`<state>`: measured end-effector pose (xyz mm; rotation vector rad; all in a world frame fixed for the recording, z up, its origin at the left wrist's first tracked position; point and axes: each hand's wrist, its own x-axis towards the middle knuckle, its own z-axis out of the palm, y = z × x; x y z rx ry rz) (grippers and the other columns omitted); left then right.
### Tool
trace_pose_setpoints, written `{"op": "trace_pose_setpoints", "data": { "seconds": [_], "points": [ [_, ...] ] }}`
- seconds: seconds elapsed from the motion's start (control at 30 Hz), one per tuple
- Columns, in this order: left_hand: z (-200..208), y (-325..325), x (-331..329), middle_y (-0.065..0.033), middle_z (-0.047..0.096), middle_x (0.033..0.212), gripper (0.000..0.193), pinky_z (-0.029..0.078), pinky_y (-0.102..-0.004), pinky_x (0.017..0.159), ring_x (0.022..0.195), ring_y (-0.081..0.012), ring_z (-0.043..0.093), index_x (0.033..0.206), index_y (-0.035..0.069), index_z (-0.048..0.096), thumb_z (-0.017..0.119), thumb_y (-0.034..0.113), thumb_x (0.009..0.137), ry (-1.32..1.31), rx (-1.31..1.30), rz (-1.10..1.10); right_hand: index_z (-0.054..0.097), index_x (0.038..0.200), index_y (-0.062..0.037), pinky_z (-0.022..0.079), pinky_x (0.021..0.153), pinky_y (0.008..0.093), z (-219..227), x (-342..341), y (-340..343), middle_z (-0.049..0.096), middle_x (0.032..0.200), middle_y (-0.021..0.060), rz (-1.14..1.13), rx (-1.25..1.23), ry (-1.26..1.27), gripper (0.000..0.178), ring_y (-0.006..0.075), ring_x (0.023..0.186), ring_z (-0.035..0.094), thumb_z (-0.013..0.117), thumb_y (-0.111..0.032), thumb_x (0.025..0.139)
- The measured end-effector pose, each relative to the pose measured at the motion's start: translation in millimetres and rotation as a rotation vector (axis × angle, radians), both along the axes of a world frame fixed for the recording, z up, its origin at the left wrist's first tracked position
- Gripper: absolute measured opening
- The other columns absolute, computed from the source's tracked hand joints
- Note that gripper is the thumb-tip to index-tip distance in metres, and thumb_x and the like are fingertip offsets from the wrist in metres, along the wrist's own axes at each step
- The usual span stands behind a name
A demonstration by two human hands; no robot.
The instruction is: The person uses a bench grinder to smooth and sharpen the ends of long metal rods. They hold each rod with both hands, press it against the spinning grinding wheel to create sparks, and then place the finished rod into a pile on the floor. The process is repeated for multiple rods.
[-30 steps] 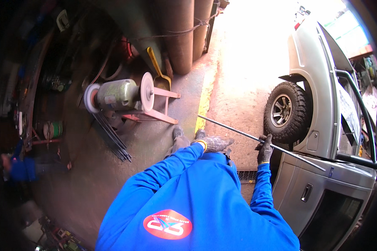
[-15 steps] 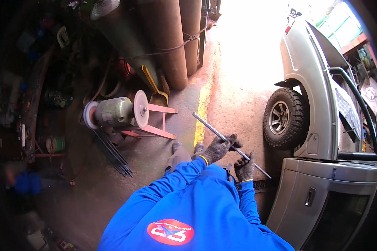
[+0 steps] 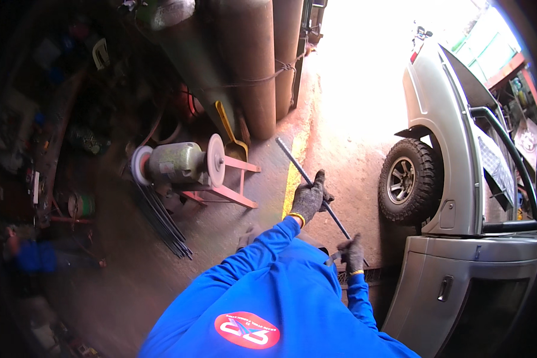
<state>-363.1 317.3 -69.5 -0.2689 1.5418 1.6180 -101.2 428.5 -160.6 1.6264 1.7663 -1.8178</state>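
A long thin steel reinforcing bar [image 3: 293, 158] slants in front of my body, its far end up to the left and its near end down to the right. My left hand [image 3: 308, 200], in a grey knit glove with a yellow cuff, is closed around the bar's middle. My right hand [image 3: 353, 253], gloved alike, closes on the bar near its lower end; the fingers are slightly blurred. Left of the bar stands a bench grinder [image 3: 176, 161] with two wheels, mounted on a reddish metal stand [image 3: 235, 197]. The bar is apart from the grinder.
Several dark rods [image 3: 164, 224] lie beneath the grinder. A yellow-handled dustpan [image 3: 235, 146] leans behind it, near tall brown gas cylinders [image 3: 250, 71] tied with rope. At right stands a silver vehicle [image 3: 459, 250] with an exposed wheel [image 3: 401, 181]. A yellow line [image 3: 292, 185] marks the floor.
The bar has turned steeper, its far end rising and its near end moving left and down. Both hands have shifted with it, the left one upward, the right one lower.
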Motion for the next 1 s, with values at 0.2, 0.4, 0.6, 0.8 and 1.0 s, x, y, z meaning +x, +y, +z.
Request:
{"op": "trace_pose_setpoints", "data": {
  "seconds": [0.2,0.4,0.6,0.8,1.0],
  "points": [
    [-15,-46,-6,-0.0125,0.071,0.069,0.075,0.058,-0.0329,0.048,0.051,-0.0203,0.066,0.065,-0.001,0.065,0.046,0.066,0.093,-0.024,-0.108,-0.018,0.067,0.116,-0.0074,0.052,0.085,0.0427,38,12,-49,0.069,0.101,0.0175,0.51,1.013,-0.165,0.06,0.0299,0.096,0.067,0.077,-0.05,0.074],
    [-31,-92,-11,-0.0125,0.068,0.067,0.068,0.057,-0.0391,0.05,0.054,-0.0216,0.065,0.068,0.002,0.065,0.048,0.062,0.095,-0.126,-0.045,-0.099,0.066,0.096,-0.0028,0.051,0.073,0.0412,-31,68,-98,0.069,0.085,0.0169,0.361,0.573,-0.301,0.039,0.0317,0.081,0.066,0.075,-0.038,0.081],
    [-95,-143,-14,-0.0113,0.07,0.077,0.034,0.059,-0.0379,0.068,0.068,-0.0229,0.069,0.076,0.007,0.063,0.06,0.035,0.094,-0.298,0.308,0.117,0.064,0.085,-0.0006,0.045,0.059,0.03,9,101,-169,0.061,0.07,0.0039,0.202,0.299,0.061,0.032,0.0127,0.064,0.053,0.074,-0.031,0.086],
    [-109,-176,-4,-0.0081,0.064,0.077,0.042,0.053,-0.0377,0.06,0.065,-0.0234,0.061,0.1,0.01,0.058,0.05,0.052,0.097,-0.583,0.615,0.368,0.064,0.087,-0.0036,0.04,0.05,0.0247,68,116,-217,0.054,0.067,-0.0043,0.084,-0.285,-0.109,0.032,0.0089,0.057,0.048,0.064,-0.035,0.092],
    [-115,-199,0,0.0008,0.035,0.061,0.054,0.034,-0.0322,0.046,0.049,-0.0157,0.034,0.089,0.013,0.048,0.036,0.065,0.097,-0.652,0.538,0.392,0.059,0.089,-0.0048,0.053,0.072,0.0432,77,127,-220,0.067,0.083,0.0171,0.868,0.346,0.132,0.006,0.0359,0.083,0.066,0.056,-0.01,0.088]
  ]
}}
